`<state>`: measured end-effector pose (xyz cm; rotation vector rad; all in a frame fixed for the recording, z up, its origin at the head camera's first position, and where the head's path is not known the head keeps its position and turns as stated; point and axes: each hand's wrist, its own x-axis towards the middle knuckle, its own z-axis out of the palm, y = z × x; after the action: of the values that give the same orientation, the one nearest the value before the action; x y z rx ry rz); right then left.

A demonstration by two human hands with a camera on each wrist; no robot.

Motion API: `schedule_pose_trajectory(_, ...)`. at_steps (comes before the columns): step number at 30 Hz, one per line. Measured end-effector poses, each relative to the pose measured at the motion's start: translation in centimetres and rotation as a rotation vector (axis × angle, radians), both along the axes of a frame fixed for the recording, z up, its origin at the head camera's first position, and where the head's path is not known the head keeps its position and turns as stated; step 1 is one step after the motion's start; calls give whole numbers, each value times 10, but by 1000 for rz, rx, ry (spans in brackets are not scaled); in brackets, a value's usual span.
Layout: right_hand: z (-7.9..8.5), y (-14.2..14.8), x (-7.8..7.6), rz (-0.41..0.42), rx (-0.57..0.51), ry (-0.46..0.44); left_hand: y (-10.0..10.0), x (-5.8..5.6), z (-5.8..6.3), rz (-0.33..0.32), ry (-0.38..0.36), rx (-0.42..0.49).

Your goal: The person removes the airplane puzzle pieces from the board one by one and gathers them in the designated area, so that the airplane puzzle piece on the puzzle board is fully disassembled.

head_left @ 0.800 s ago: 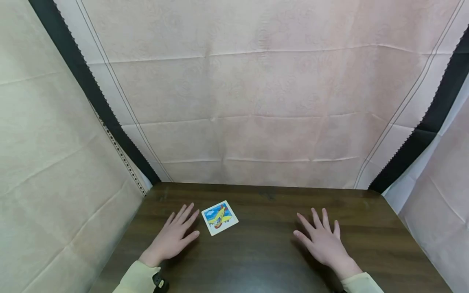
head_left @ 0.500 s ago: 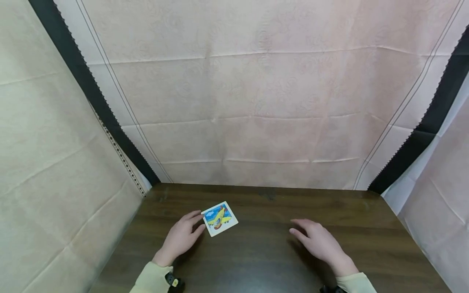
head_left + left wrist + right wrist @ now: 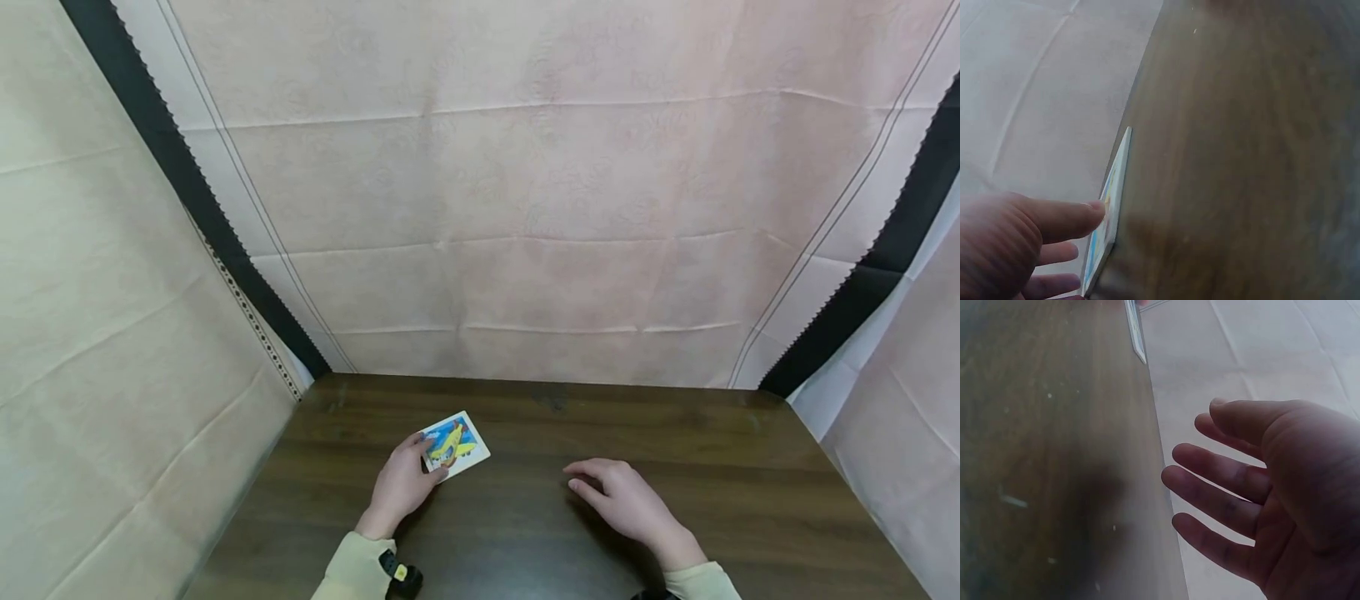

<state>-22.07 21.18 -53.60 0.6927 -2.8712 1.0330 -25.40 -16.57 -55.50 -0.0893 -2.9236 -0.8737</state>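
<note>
A square white-bordered picture tile (image 3: 462,447) with a yellow aeroplane on blue lies on the brown table, left of the middle. My left hand (image 3: 405,483) reaches over its left corner, fingertips and thumb overlapping its near side in the head view. In the left wrist view the thumb (image 3: 1072,219) is stretched over the face of the tile (image 3: 1107,212), whose thick pale edge shows. To the right, my right hand (image 3: 626,500) hovers above the table with relaxed fingers and nothing in them. The right wrist view shows its fingers (image 3: 1216,494) loosely spread.
The dark wooden table (image 3: 600,425) ends at a pale cloth wall (image 3: 540,250) behind it. More pale cloth (image 3: 135,350) hangs along the left side. A black strap with a small device (image 3: 401,573) sits on the left wrist.
My left hand has moved right, from beside the tile to over its corner. My right hand has drawn its spread fingers together and shifted left. The tile is nearly where it was.
</note>
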Motion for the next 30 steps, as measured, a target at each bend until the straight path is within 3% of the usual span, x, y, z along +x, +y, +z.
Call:
schedule_pose_trajectory(10,1,-3,-2,20,12,8,1,-1,-5,-22,-14,-12)
schedule_pose_trajectory(16,-1,-3,-2,24,18,-7,7,1,-8,-80,-40,34)
schedule_pose_trajectory(21,-2,-5,0,34,24,-5,18,3,-7,-154,-54,64)
schedule_pose_trajectory(30,-3,-12,-1,26,22,-36,47,8,-5,-352,-87,58)
